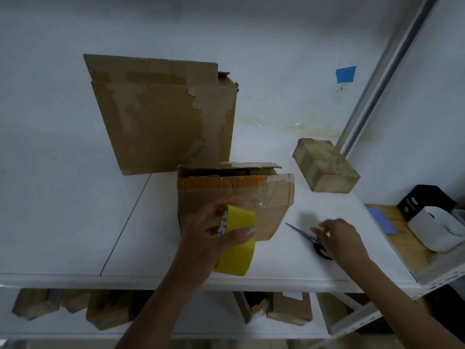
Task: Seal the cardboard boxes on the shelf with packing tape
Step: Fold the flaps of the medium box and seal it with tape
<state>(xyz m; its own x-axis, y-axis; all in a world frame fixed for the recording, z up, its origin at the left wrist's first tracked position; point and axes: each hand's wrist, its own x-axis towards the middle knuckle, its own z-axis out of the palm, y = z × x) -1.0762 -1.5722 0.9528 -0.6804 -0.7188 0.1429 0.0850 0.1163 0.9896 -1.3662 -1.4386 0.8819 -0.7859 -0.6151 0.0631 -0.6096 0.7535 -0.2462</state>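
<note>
My left hand (214, 235) grips a roll of yellow packing tape (239, 245), held in front of a mid-sized cardboard box (251, 195) whose top flaps stand partly open. A tall worn cardboard box (163, 122) stands behind it on the white shelf (63, 210). A small taped box (325, 165) lies at the right. My right hand (339, 238) hovers blurred over black-handled scissors (305, 235) lying on the shelf, fingers spread; whether it touches them is unclear.
A metal shelf upright (372, 91) runs along the right. Beyond it a wooden surface holds a white container (437, 230), a black box (425, 200) and a blue card (382, 220). Several cardboard boxes (108, 308) sit on the lower shelf. Blue tape (346, 74) marks the wall.
</note>
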